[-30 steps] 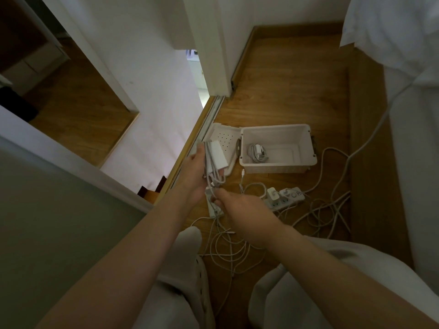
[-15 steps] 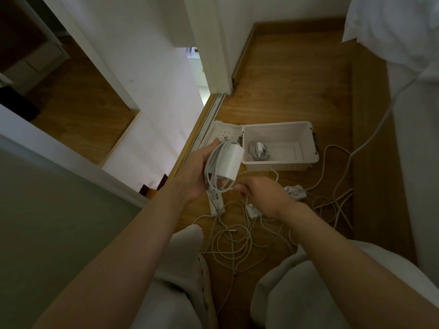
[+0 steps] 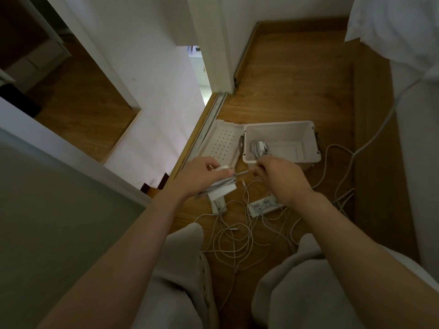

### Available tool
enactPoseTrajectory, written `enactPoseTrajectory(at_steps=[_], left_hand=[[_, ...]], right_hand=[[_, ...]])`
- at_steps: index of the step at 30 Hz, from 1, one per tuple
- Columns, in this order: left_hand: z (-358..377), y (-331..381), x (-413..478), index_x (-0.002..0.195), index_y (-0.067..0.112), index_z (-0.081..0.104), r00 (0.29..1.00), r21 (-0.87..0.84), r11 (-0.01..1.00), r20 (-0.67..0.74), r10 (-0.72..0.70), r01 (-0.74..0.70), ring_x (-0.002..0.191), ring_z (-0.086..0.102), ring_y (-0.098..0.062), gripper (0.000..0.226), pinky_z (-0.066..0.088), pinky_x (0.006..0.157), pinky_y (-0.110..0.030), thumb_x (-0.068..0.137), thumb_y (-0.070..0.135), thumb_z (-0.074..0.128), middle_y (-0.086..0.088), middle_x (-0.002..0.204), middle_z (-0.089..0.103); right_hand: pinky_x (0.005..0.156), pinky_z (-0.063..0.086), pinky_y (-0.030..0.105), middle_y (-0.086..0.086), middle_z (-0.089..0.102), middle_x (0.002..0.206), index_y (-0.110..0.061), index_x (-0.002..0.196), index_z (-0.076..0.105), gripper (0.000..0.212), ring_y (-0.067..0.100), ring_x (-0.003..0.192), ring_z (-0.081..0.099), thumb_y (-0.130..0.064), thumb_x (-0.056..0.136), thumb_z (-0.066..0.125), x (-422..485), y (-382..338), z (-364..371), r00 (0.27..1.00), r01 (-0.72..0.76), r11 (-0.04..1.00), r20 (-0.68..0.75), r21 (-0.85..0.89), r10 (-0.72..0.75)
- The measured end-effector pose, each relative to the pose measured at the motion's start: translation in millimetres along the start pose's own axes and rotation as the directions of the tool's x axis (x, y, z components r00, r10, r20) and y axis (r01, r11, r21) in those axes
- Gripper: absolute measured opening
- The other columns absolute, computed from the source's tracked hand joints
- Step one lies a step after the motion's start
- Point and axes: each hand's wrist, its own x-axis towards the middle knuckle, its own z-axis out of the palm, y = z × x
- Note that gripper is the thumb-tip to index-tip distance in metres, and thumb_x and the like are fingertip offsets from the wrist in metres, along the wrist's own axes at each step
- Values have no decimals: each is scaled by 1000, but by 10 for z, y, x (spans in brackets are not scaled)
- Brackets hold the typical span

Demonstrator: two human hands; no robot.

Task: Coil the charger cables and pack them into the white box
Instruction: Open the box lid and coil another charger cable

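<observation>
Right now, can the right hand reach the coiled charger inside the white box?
Probably yes: the right hand is by the open white box, whose coiled charger lies uncovered, though that hand pinches a cable.

The floor (image 3: 297, 79) is varnished wood with a soft sheen. At twelve o'clock the white box (image 3: 278, 134) is matt moulded plastic, and its lid (image 3: 223, 143) is the same, pierced with small holes. The charger brick (image 3: 223, 189) in my left hand (image 3: 202, 176) is smooth white plastic. The cables (image 3: 228, 243) at six o'clock look smooth and rubbery. My trousers (image 3: 308, 293) are soft matt cloth, like the bedding (image 3: 392, 24) at one o'clock.
</observation>
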Motion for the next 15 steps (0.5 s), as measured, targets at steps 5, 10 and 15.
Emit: enactPoseTrajectory(at_steps=[5, 10, 15], left_hand=[[71, 24, 10, 106, 22, 53, 974, 64, 996, -222, -42, 58, 81, 56, -11, 38, 47, 65, -25, 84, 52, 59, 5, 91, 56], [105, 25, 25, 101, 22, 48, 913, 78, 996, -407, 2, 33, 85, 55, -13, 32, 45, 64, -26, 87, 50, 57, 5, 95, 54], [151, 40, 66, 99, 21, 47, 891, -190, 982, -443, -102, 17, 80, 55, -13, 29, 49, 71, -31, 89, 48, 54, 7, 85, 51]], right_hand=[[66, 52, 33, -4, 59, 82, -17, 99, 55, 27, 14, 68, 58, -34, 100, 35, -44, -124, 33, 999, 37, 999, -18, 10, -37], [59, 44, 28, -7, 54, 77, -18, 115, 49, 29, 11, 62, 52, -33, 101, 28, -116, -267, 127, 996, 81, 992, 26, 91, -84], [60, 45, 32, 0, 63, 82, -18, 125, 41, 30, 18, 67, 58, -29, 102, 26, -203, -393, 184, 990, 116, 981, 60, 156, -127]])
